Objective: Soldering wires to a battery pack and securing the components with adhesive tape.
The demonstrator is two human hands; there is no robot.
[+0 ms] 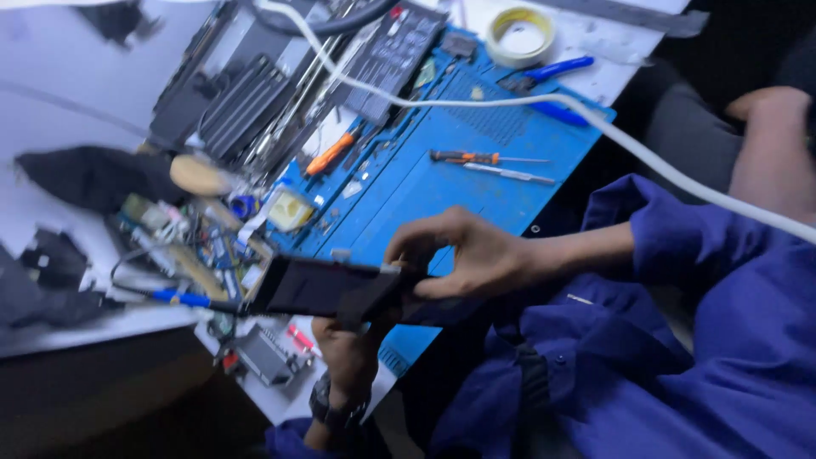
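Note:
Both my hands hold a flat black rectangular part (310, 285) just above the near edge of a blue work mat (442, 183). My right hand (472, 255) comes out of a blue sleeve and pinches the part's right end from above. My left hand (348, 353), with a watch on the wrist, grips the part from below. The part's left end reaches over a cluttered circuit board (191, 242).
On the mat lie an orange-handled screwdriver (463, 156), metal tweezers (510, 174) and another orange tool (330, 154). An opened black laptop (280, 76), a tape roll (520, 36) and blue pliers (557, 68) sit farther off. A white cable (595, 119) crosses over. Another person's arm (773, 144) is at the right.

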